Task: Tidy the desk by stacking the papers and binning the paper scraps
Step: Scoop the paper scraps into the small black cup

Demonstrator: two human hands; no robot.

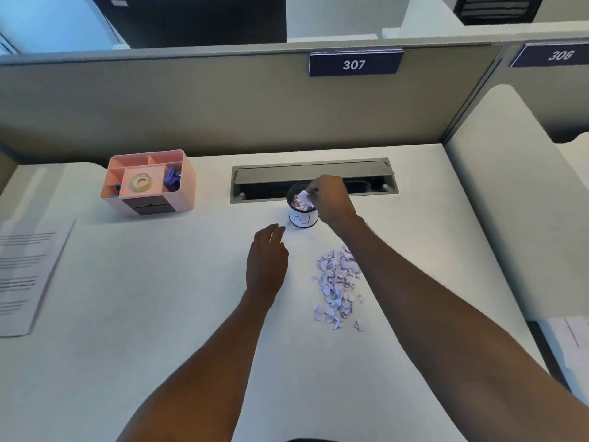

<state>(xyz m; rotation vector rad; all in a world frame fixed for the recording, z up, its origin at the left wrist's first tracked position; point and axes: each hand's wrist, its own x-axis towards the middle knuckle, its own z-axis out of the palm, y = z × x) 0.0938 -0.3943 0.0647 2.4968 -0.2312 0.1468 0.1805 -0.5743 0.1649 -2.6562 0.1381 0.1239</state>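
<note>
Now R hand (331, 199) pinches scraps (304, 199) over bin (302, 219); L hand (267, 263) fingers relaxed; partition 307 tag (353, 63), 306 tag (557, 55)

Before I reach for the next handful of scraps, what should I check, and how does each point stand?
1. Bin upright on the desk: ok.
2. Right hand above the bin mouth: ok.
3. Right grip emptied: cannot tell; its fingertips are bunched right against the binned scraps.
4. Room in the bin: cannot tell; paper already shows at the rim.
5. Scrap pile cleared: not ok; many pieces lie on the desk beside the right forearm.
6. Left hand free to help: ok; open, holding nothing, near the bin.
</note>
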